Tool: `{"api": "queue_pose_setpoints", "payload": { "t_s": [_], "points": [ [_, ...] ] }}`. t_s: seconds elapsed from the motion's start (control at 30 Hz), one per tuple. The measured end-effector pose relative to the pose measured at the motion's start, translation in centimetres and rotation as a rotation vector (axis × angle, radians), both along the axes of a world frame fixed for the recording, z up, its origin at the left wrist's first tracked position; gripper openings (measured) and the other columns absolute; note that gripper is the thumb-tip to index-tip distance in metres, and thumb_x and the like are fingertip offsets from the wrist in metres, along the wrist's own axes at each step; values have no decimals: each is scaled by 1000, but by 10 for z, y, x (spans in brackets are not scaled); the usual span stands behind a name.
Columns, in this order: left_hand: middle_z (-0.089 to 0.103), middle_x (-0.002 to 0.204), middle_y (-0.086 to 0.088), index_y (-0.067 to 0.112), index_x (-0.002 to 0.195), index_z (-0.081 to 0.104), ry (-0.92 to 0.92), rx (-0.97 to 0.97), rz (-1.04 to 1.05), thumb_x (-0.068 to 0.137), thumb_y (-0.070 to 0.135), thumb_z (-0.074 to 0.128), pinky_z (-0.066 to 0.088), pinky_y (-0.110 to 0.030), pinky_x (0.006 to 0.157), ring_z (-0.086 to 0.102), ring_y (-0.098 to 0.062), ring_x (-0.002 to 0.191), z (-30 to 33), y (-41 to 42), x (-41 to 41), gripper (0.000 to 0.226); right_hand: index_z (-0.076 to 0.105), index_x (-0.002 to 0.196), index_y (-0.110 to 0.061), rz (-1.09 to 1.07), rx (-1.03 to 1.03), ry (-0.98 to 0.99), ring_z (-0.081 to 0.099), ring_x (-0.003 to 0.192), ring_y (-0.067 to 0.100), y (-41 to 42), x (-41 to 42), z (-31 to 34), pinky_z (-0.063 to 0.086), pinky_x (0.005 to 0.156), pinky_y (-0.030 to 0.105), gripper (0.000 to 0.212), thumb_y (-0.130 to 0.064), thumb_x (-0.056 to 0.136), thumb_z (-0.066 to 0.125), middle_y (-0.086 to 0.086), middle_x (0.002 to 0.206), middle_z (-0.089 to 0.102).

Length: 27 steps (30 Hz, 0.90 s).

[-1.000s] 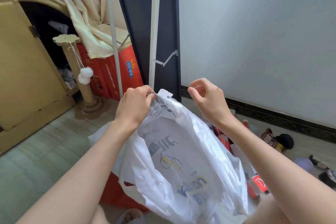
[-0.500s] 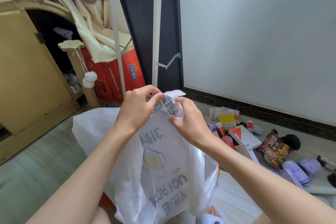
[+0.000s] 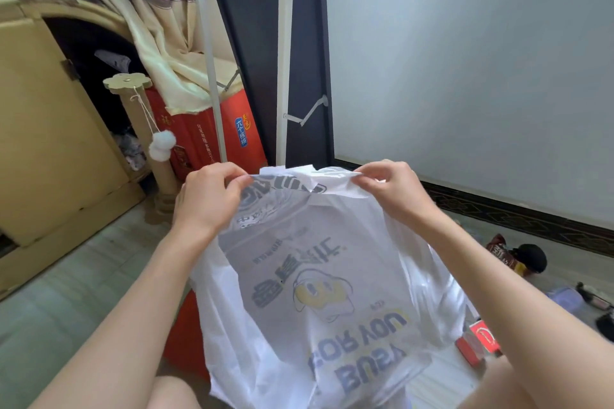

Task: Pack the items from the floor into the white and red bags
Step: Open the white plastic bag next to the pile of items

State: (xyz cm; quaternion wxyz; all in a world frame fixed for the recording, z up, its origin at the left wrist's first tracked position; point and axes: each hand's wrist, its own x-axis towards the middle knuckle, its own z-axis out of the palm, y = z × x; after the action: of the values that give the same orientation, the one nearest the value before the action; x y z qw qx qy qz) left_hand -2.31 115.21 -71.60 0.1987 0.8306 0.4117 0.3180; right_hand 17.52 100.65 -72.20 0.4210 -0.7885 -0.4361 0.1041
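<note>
**Both hands pull the top of the white bag apart**

The left hand [image 3: 207, 201] and the right hand [image 3: 393, 191] hold the white bag [image 3: 319, 276] up in front of the person, above the floor [image 3: 66, 276]. Each hand pinches the thin plastic at the upper edge: the fingers of both hands are curled and pressed together on the plastic, the left at the left corner and the right at the right corner. The edge is stretched between them. I think the hands are held apart like this in order to find and open the mouth of the bag, so that things can go in afterwards.

The bag hangs down loose between the forearms, and its print reads upside down from this view. It looks flat and light. I cannot see anything inside it, though the plastic is only half clear, so this is a judgement.

Behind the lower part of the white bag there is something red [image 3: 186, 339]. This may be the red bag, but most of it is hidden and I cannot say what it holds.

The items to pack lie on the floor at the right, well apart from the hands: a dark snack packet [image 3: 501, 252], a black round thing [image 3: 533, 257] just beside it, and a red and white box [image 3: 478, 340] near the right forearm. It seems the packing is not yet started.
</note>
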Motion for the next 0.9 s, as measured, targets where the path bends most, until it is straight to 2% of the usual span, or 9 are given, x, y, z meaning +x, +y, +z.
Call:
{"api": "queue_pose_setpoints", "payload": {
  "t_s": [0.13, 0.23, 0.33, 0.43, 0.5, 0.63, 0.7, 0.8, 0.9],
  "points": [
    [65, 79, 0, 16, 83, 68, -24, -33, -7, 89, 15, 56, 45, -34, 77, 59, -23, 84, 0, 2, 4, 13, 73, 96, -18, -117, -137, -174, 54, 99, 25, 1, 16, 1, 36, 79, 25, 19, -13, 88, 56, 8, 98, 61],
    [67, 84, -3, 15, 87, 69, -62, -40, 50, 90, 16, 55, 45, -33, 78, 60, -24, 87, -1, 4, 2, 15, 72, 87, -19, -9, -103, 101, 62, 80, 13, -13, 24, 4, 44, 71, 22, 10, -18, 84, 62, 1, 86, 70],
    [69, 91, -6, 24, 91, 68, 33, -25, 123, 91, 25, 53, 47, -38, 76, 59, -30, 93, -10, 4, 3, 15, 72, 84, -17, 150, -106, 366, 62, 62, 7, -26, 25, 6, 49, 60, 17, 9, -18, 85, 63, -2, 75, 72],
    [69, 96, -9, 24, 97, 68, 105, 32, 163, 93, 25, 50, 42, -37, 72, 58, -35, 94, -13, 1, 4, 18, 68, 72, -16, 193, -98, 433, 57, 52, 8, -24, 26, 4, 45, 53, 19, 19, -17, 88, 60, -6, 59, 66],
    [68, 98, -12, 19, 101, 67, 89, 104, 176, 94, 21, 48, 41, -40, 77, 57, -37, 96, -12, -1, 5, 20, 63, 68, -14, 208, -40, 451, 50, 49, 9, -20, 26, 2, 38, 50, 22, 24, -18, 90, 57, -4, 55, 58],
    [62, 109, -10, 12, 109, 58, 40, 210, 135, 90, 6, 47, 35, -44, 87, 54, -33, 103, -21, -2, 11, 22, 52, 69, -9, 214, 45, 392, 35, 41, 0, -13, 24, 1, 27, 40, 11, 29, -20, 96, 47, -9, 52, 40],
    [56, 108, -11, 10, 110, 51, -108, 304, 51, 83, -1, 46, 34, -41, 88, 51, -30, 103, -20, -9, 16, 30, 52, 76, -8, 199, 88, 348, 31, 46, 2, -10, 24, 0, 25, 41, 14, 26, -22, 97, 45, -3, 59, 36],
    [53, 107, -15, 9, 106, 46, -296, 531, -299, 77, 1, 46, 39, -38, 89, 49, -27, 102, -13, -26, 27, 31, 51, 70, -17, 188, 147, 336, 32, 56, 10, -5, 23, -1, 26, 49, 25, 29, -26, 97, 44, -1, 62, 38],
    [46, 119, -8, 14, 115, 44, -120, 693, -512, 82, 23, 59, 38, -39, 94, 46, -25, 111, -21, -39, 42, 38, 50, 68, -20, 227, 188, 345, 32, 65, 20, -2, 18, 0, 27, 57, 33, 30, -26, 97, 44, 7, 68, 38]
  ]
}}
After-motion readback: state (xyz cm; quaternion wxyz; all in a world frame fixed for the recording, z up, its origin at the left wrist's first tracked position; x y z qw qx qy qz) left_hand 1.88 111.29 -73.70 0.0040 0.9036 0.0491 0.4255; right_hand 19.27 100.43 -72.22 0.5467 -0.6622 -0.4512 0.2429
